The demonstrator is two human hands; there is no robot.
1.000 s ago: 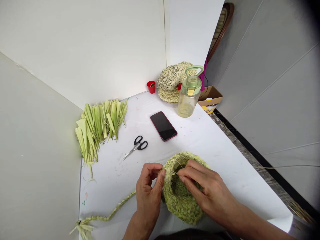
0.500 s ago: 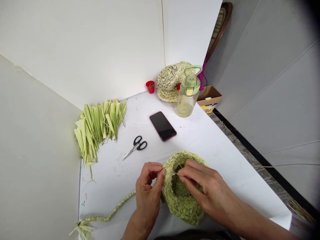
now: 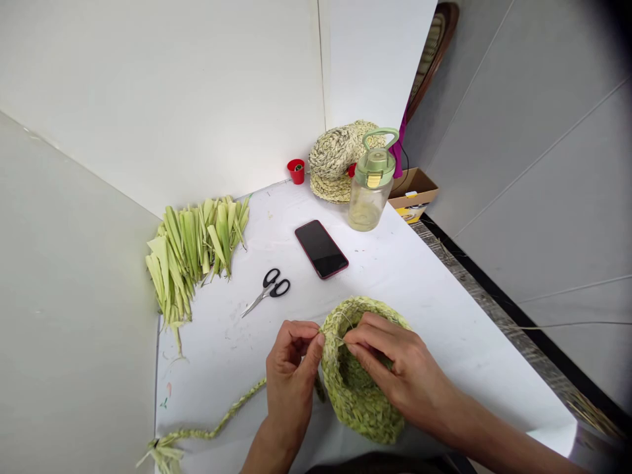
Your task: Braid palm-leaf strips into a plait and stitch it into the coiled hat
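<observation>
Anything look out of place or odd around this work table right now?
Yes: a thin pale strand runs off to the right beyond the white table, crossing in front of the grey wall, and looks stray. Loose dry bits also lie past the table's edge.

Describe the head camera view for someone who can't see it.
The left hand and right hand hold the rim of a small woven green basket. A long braid lies beside it on a white table, with leaf strips, scissors, a phone and a bottle beyond.
</observation>
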